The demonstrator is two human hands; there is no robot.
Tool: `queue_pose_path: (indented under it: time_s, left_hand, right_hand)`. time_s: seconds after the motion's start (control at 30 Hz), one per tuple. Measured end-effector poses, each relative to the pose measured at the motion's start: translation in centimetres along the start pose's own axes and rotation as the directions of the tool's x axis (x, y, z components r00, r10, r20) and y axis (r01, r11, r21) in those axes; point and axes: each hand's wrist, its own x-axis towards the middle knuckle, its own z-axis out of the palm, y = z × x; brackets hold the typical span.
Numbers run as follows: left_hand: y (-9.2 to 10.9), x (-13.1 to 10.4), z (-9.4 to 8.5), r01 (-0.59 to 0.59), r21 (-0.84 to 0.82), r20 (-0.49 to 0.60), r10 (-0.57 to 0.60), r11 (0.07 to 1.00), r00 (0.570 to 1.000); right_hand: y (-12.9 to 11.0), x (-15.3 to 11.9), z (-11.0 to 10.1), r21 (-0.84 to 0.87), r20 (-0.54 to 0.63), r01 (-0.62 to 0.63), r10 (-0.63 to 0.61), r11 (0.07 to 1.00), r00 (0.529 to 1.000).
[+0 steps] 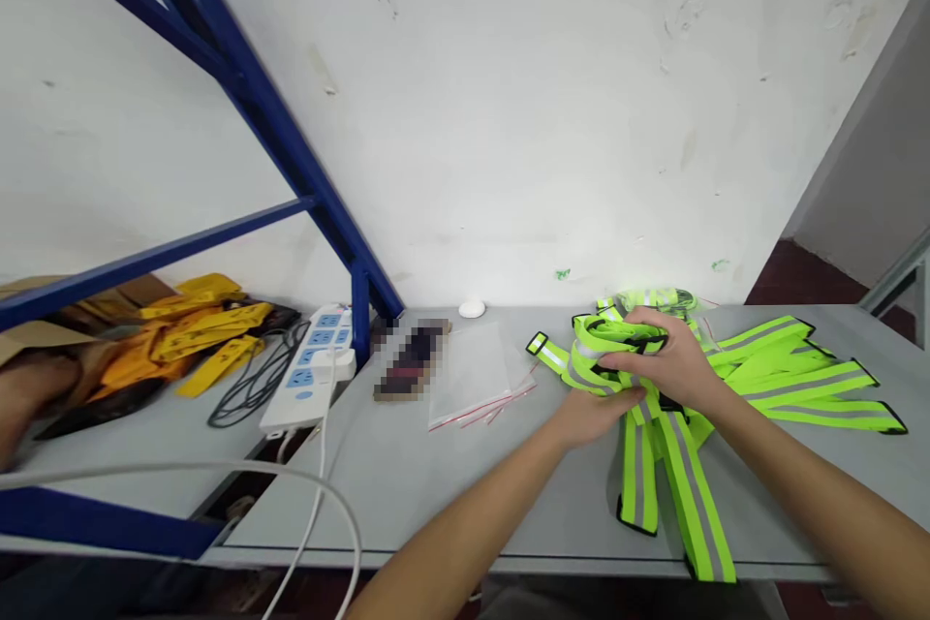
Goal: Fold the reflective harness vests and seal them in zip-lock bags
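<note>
A bundled neon-yellow reflective strap [590, 349] with a grey stripe is between my two hands, above the table. My right hand [675, 356] is closed on it from the right, thumb across the front. From below, my left hand [594, 417] grips the same bundle, its fingertips partly hidden by the folds. One strap end with a black buckle sticks out to the left. Long strap ends [694, 494] hang toward the table's front edge under my hands. More reflective straps [799, 373] lie fanned out to the right, with black-trimmed ends.
Clear zip bags [476, 373] with red seals lie left of my hands, beside a blurred-out item [413, 360]. A power strip [309, 368] and white cable [349, 513] are farther left. A blue frame [291, 150] divides off another table with yellow packages [207, 329] and a person's hand.
</note>
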Motion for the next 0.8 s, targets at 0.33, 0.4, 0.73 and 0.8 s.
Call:
queue_pose_path:
  time_s: [0.33, 0.4, 0.73, 0.8]
  left_hand:
    - [-4.7, 2.1, -6.5, -0.514, 0.797, 0.278, 0.563, 0.317, 0.779]
    - [-5.1, 1.9, -6.9, -0.497, 0.844, 0.264, 0.649, 0.203, 0.714]
    - [-7.0, 2.7, -7.0, -0.152, 0.988, 0.146, 0.347, -0.008, 0.926]
    - [-7.3, 3.0, -7.5, -0.025, 1.000, 0.021, 0.280, 0.009, 0.960]
  right_hand:
    - [5.2, -3.9, 0.5, -0.033, 0.179, -0.087, 0.092, 0.996, 0.980]
    - [6.5, -4.6, 1.0, -0.054, 0.164, -0.118, 0.126, 0.992, 0.978]
    - [9.0, -6.1, 3.8, -0.168, 0.399, -0.023, 0.090, 0.985, 0.913]
    - [9.0, -6.3, 4.3, -0.149, 0.422, 0.029, 0.037, 0.988, 0.906]
